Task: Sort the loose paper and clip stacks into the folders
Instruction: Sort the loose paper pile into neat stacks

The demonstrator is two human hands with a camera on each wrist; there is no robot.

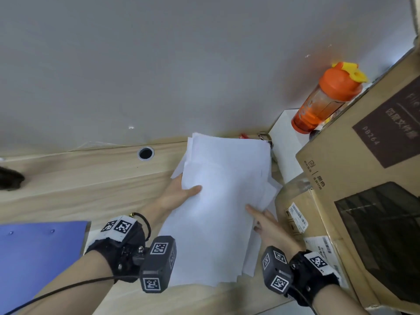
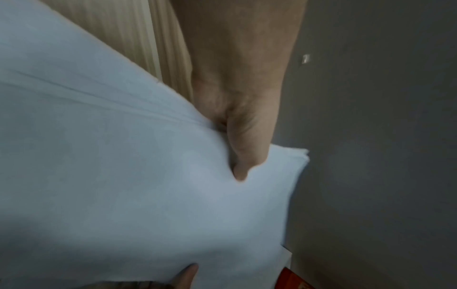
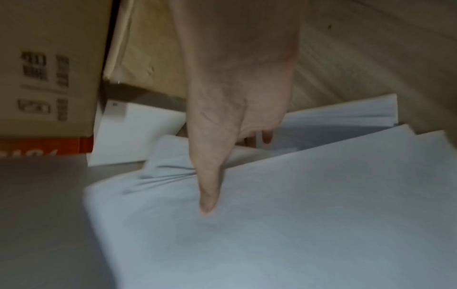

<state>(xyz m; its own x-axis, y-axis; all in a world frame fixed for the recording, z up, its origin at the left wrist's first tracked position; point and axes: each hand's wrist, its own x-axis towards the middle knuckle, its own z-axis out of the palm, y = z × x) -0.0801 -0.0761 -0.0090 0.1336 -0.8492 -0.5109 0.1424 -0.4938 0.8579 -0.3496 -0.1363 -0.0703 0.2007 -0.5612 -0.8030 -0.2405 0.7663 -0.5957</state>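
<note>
A loose stack of white paper is lifted off the wooden desk, its sheets fanned unevenly. My left hand grips its left edge, thumb on top and fingers underneath; the left wrist view shows that thumb pressed on the paper. My right hand grips the right edge the same way, thumb on top of the paper. A blue folder lies flat at the near left of the desk, beside my left wrist.
Large cardboard boxes crowd the right side. An orange shaker bottle stands behind them on a white box. A cable hole sits in the desk near the grey wall. A dark object lies at the far left.
</note>
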